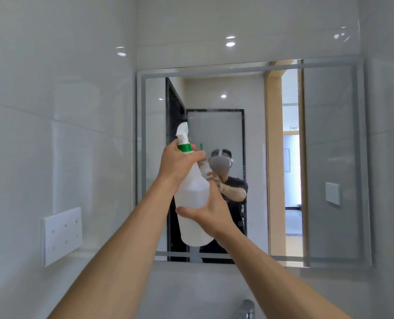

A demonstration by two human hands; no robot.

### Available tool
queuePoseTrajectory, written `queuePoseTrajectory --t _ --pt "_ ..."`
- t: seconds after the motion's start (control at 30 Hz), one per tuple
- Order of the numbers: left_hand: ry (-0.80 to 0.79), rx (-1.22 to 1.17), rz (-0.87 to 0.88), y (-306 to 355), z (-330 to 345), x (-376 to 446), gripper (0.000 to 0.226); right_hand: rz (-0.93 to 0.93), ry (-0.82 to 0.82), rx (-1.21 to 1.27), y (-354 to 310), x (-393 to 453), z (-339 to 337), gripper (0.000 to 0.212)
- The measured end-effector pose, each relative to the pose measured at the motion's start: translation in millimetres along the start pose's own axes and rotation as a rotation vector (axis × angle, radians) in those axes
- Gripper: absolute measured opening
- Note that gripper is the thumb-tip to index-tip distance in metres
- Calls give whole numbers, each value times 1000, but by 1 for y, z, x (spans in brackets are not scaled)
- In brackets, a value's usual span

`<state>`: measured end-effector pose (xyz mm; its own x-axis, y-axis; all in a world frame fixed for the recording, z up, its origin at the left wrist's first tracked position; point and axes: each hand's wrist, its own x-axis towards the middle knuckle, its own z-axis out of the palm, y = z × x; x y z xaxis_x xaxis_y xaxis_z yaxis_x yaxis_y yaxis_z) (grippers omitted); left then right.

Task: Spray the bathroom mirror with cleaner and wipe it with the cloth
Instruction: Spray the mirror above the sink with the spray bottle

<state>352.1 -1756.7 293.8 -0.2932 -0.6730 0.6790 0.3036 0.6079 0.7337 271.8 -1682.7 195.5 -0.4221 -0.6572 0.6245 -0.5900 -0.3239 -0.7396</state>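
Nearest to us, at the bottom edge of the view, pokes up the top of a grey metal tap (245, 310), blurred and only partly in frame. Above it our two bare forearms reach up toward the rectangular wall mirror with a frosted border strip (329, 157).

We hold a translucent white plastic spray bottle with a green collar and a white trigger head (192, 203) between both hands, in front of the mirror's left half, tilted so that its head leans up and left. Our left hand (176, 163) is curled round the bottle's neck just under the green collar; whether a finger is on the trigger we cannot tell. Our right hand (211, 209) cups the bottle's body from the right side and below, thumb laid across the near face, fingers wrapped behind. Inside the bottle we see clear liquid filling roughly the lower half.

A fine mist or speckling shows on the glass near the bottle's head. The mirror reflects a person in a dark shirt holding the same bottle.

On the glossy white tiled wall to the left sits a white socket plate (62, 234).
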Motion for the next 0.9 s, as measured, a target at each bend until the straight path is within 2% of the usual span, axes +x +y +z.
queuePoseTrajectory --t 0.13,0.23,0.33,0.67,0.77,0.9 --pt "-17 -4 32 13 14 12 29 -27 43 -10 -7 11 -12 69" --pt "-38 3 28 22 30 19 24 -42 71 -36 -9 16 -25 75" --pt "-66 -28 23 27 49 22 25 -45 104 -50 -11 13 -44 72" --pt "-291 -218 17 56 126 10 35 16 225 -159 -13 4 -123 73" --pt "-258 -220 59 68 153 10 35 26 251 -155 -19 0 -151 70" --pt "-195 -189 48 79 185 5 23 45 252 -182 -22 -8 -181 71"
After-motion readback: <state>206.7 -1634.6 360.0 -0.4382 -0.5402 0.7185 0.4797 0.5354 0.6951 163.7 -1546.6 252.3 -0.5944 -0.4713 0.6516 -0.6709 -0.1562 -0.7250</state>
